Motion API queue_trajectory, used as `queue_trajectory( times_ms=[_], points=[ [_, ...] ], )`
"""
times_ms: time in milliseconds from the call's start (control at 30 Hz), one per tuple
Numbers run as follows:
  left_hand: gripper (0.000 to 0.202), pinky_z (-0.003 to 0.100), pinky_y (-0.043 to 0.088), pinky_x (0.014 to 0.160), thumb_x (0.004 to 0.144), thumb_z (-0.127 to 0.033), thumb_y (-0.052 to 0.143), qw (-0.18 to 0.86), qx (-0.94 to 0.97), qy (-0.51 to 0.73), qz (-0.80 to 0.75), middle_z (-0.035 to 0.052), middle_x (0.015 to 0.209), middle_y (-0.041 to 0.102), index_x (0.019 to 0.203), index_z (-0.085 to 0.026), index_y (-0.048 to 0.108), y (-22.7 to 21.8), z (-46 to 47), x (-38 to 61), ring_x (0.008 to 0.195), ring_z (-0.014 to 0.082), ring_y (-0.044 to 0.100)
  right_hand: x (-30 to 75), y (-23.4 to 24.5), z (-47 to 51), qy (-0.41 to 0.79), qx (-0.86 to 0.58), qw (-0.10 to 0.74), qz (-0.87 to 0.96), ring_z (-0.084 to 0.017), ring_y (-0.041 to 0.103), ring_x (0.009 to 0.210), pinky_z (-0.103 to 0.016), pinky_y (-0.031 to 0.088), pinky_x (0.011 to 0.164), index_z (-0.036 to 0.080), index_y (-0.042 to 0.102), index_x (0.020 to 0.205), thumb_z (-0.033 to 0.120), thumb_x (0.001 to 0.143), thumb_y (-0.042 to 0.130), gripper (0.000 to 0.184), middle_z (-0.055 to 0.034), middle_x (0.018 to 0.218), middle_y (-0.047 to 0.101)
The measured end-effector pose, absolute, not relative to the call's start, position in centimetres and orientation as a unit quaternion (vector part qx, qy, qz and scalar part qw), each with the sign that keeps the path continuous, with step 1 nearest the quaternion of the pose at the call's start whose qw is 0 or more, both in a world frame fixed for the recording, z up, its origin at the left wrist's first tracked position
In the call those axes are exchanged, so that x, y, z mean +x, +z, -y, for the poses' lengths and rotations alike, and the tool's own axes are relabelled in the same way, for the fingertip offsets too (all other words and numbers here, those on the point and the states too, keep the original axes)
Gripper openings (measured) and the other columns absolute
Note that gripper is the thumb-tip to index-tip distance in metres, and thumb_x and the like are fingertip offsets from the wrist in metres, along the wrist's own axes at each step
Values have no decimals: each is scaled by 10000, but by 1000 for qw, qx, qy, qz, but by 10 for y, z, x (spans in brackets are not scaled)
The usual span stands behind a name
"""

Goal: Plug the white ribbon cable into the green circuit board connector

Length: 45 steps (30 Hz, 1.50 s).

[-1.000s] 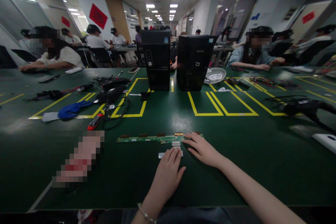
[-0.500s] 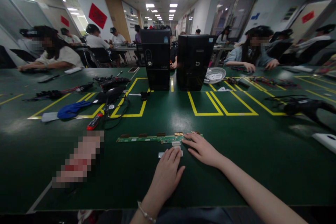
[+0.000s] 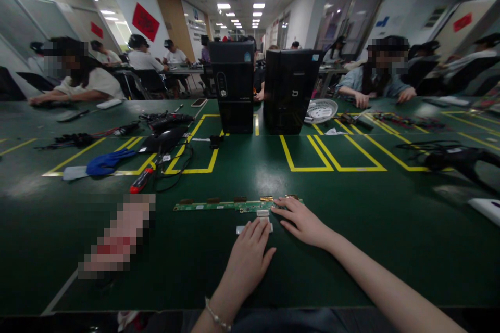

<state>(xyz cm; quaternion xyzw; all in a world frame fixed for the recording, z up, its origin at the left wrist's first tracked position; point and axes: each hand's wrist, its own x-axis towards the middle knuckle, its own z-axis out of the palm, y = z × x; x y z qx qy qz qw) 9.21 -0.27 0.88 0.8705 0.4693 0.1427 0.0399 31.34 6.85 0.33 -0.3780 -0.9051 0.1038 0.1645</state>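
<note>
A long, narrow green circuit board [image 3: 219,206] lies flat on the table, with several copper-coloured tabs along its far edge. My right hand [image 3: 302,222] rests over its right end, fingers stretched out and apart, hiding part of it. Just below the board's middle right sits a small whitish flat piece [image 3: 241,230], and the fingertips of my left hand [image 3: 250,252] press on it with fingers extended. A pale connector [image 3: 263,213] shows between those fingertips and the board. Neither hand is wrapped around anything.
Two black computer towers [image 3: 234,88] stand ahead. To the left lie a red-and-black screwdriver [image 3: 141,181], a blue glove [image 3: 109,162] and black cables [image 3: 167,122]. At right are a white basket [image 3: 322,111] and a black cabled device [image 3: 449,158]. Other people sit around the tables.
Both hands and the board stay in place. The view shifts very slightly, and a person at the far right has moved their head and hand a little.
</note>
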Motion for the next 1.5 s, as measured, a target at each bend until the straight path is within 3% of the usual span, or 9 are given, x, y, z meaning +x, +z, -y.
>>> queue_trajectory(
  times_ms=[833,1167,1500],
  points=[
    [420,462,353,1109,980,-366,470,46,891,125,-435,59,1406,540,1367,-202,490,14,-8,76,1308,225,470,314,5,-68,107,-373,167,906,-233,358,1365,-506,304,1126,280,499,1384,290,949,461,437,-77,1436,457],
    [441,475,355,1104,971,-372,483,48,878,128,-459,86,1418,527,1363,-171,499,12,-3,83,1309,260,469,313,6,-68,107,-371,162,908,-233,350,1369,-503,296,1133,271,511,1373,279,948,457,428,-72,1440,451],
    [398,433,351,1105,989,-338,443,41,902,120,-413,50,1398,546,1369,-225,482,13,-16,69,1300,206,477,314,7,-67,112,-371,161,908,-232,348,1369,-503,299,1131,280,500,1383,305,956,448,430,-67,1439,451]
  ],
)
